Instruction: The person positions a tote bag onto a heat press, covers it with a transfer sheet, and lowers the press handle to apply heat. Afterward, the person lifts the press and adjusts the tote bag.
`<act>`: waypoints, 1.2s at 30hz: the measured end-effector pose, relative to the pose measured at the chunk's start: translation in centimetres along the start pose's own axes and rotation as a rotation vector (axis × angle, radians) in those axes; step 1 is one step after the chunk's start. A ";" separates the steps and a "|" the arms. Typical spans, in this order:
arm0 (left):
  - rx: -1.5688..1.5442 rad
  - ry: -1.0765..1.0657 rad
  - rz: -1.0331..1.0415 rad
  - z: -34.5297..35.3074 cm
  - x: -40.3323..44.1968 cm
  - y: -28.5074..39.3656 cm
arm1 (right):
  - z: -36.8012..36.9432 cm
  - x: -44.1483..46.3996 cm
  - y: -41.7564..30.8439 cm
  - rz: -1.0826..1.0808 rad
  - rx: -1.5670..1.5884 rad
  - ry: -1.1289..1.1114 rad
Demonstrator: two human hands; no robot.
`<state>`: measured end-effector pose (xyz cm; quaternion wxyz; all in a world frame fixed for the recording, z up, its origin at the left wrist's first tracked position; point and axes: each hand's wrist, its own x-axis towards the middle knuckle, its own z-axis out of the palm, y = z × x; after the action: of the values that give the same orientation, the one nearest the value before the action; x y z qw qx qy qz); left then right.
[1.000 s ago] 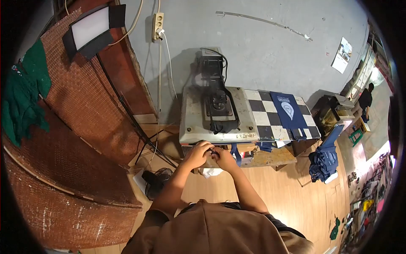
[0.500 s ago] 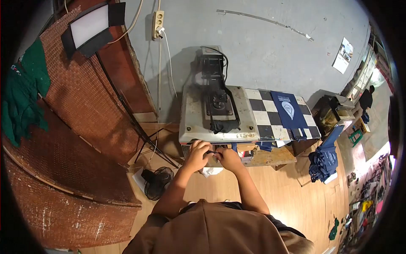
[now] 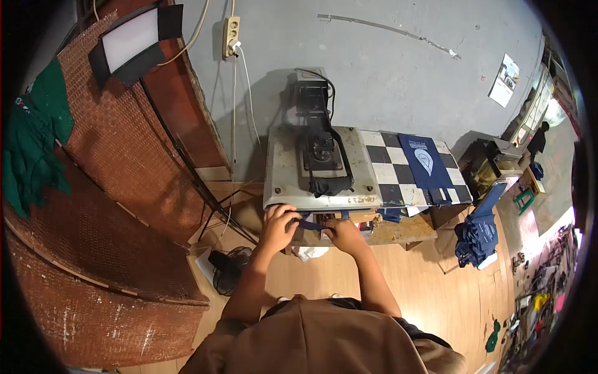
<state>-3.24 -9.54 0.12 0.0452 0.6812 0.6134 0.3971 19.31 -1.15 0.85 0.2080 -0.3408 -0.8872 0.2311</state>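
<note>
Pinching navy strap [image 3: 312, 225] in right hand [image 3: 347, 237]; left hand [image 3: 278, 228] at its other end, can't tell if closed. Heat press [image 3: 284, 167] just beyond both. Best kept flat, untwisted, 2 sides evenly tensioned.

Press [image 3: 321, 159] before wall [image 3: 398, 75], tabletop [image 3: 386, 175] just right of it. Bag [image 3: 425, 163] lies on tabletop, bag pile [image 3: 477, 240] farther right. Fan [image 3: 232, 269] on floor [image 3: 411, 280], left and front of press.
</note>
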 end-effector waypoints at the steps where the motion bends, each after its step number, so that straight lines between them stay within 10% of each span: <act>1: 0.017 -0.004 0.045 -0.6 0.1 1.6 | -0.3 -0.1 -0.4 0.013 0.019 -0.006; 36: 0.059 -0.135 0.074 1.4 -1.1 4.5 | 1.1 -1.7 0.1 -0.116 -0.001 0.183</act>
<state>1.23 -10.98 1.14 0.0519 0.7296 0.5948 0.3334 19.86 -2.58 -0.46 0.3012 -0.3088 -0.8828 0.1861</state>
